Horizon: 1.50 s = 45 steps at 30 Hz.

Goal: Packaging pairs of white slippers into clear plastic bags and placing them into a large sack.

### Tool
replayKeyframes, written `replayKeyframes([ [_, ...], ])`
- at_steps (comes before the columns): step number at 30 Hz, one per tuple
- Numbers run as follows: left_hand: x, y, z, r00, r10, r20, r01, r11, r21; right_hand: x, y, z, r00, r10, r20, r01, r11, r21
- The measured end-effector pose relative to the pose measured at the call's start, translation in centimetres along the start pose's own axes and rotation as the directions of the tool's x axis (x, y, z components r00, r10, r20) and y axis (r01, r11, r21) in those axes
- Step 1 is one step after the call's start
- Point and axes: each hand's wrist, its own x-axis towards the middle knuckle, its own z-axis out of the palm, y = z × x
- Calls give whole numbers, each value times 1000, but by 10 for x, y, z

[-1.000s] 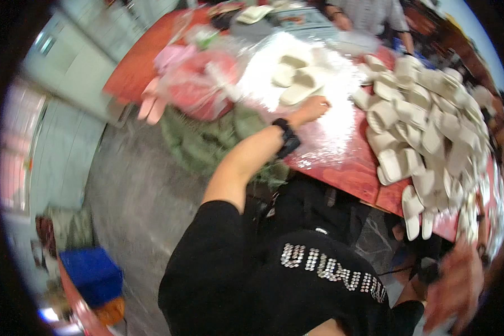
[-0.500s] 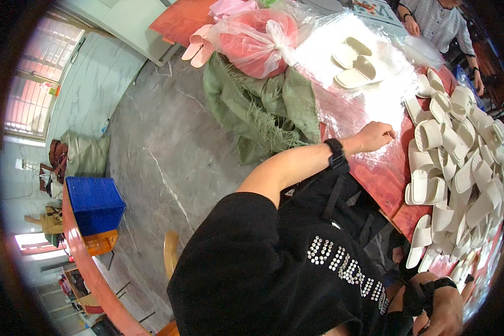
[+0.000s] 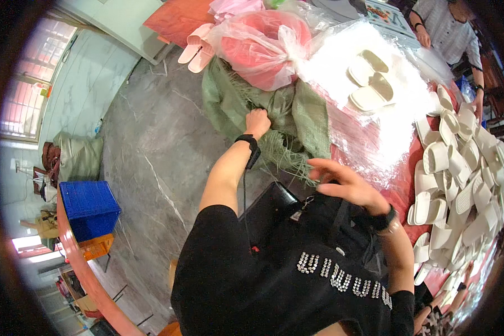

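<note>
A green woven sack (image 3: 311,115) with a frayed edge hangs at the table's near left edge, below a clear plastic bag (image 3: 263,47) with pink contents. My left hand (image 3: 257,123) is closed on a fold of the sack, a black band round the wrist. Close to the sack's frayed strands is my right hand (image 3: 347,186), its fingers stretched out and apart, nothing seen in them. Two cream slippers (image 3: 372,92) lie on clear plastic sheeting beyond it. The sack's opening cannot be made out.
Many cream slippers are piled (image 3: 462,168) on the red table at the right. Pink slippers (image 3: 197,47) rest by the tied bag. Another person (image 3: 451,33) stands at the far right. A blue crate (image 3: 89,207) is at the left, and a black bag (image 3: 274,207) lies before me.
My left hand has moved left from over the plastic sheeting and closed on the green sack. My right hand has come up from the lower right to the sack's frayed edge.
</note>
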Motion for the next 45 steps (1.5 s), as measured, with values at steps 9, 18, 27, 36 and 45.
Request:
replayKeyframes([
  [9, -49, -107, -51, 728, -207, 654, -399, 647, 650, 113, 119, 49, 997, 73, -36, -71, 552, -831],
  [18, -105, -131, -98, 793, 32, 608, -459, 687, 563, 143, 135, 75, 998, 14, 60, 52, 341, -939],
  [27, -144, -105, -106, 647, 134, 751, -621, 664, 417, 157, 129, 34, 993, -86, -78, -61, 187, -980],
  [36, -138, -99, -130, 790, 121, 601, -423, 817, 392, 147, 148, 26, 986, -40, -162, -166, -102, -981],
  [45, -142, -135, -126, 993, 104, -47, -68, 875, 480, 137, 150, 21, 985, -100, -141, -149, -74, -986],
])
